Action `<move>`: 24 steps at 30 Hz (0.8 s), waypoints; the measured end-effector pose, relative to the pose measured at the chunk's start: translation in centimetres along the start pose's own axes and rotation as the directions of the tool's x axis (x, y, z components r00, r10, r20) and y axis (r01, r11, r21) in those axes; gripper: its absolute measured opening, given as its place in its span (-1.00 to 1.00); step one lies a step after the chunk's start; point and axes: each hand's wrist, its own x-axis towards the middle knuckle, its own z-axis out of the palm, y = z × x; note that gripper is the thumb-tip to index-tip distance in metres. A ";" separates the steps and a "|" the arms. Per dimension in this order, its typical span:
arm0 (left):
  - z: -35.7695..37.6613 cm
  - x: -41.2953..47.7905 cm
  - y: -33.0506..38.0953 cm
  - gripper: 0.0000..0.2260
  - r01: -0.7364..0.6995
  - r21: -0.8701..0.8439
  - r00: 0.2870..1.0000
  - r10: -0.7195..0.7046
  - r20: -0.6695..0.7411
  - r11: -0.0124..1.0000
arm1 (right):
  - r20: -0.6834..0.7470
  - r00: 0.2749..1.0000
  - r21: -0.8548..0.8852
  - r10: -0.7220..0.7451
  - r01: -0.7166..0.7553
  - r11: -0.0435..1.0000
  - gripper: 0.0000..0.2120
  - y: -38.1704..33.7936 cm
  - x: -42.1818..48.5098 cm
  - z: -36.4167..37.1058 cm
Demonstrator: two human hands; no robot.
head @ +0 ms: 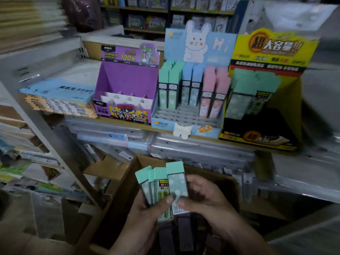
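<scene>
My left hand (147, 210) grips a fan of several mint-green pencil-lead cases (161, 181), held upright over an open cardboard box (128, 179). My right hand (204, 197) pinches the lower end of the rightmost case (177, 183). On the shelf above stands a yellow and black display box (265, 100) holding the same mint-green cases at its back, with its front rows bare.
A blue rabbit display (195, 85) with green, blue and pink cases stands left of the yellow one. A purple display box (127, 89) sits further left, beside stacked paper pads (58, 96). Clear plastic folders (184, 148) fill the shelf below. Dark cases (184, 232) lie in the cardboard box.
</scene>
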 end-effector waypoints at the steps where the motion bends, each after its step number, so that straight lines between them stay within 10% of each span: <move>1: 0.9 -0.2 0.3 -0.43 -0.018 0.010 1.000 0.018 0.004 1.000 | 0.005 1.000 -0.028 -0.025 0.025 0.999 -0.54 -0.7 -0.6 -0.3; 24: 18.4 -2.5 7.0 -0.65 -0.266 -0.037 0.963 0.263 -0.054 0.963 | -0.163 0.859 -0.239 -0.486 0.443 0.864 -0.84 -18.3 -4.6 -10.0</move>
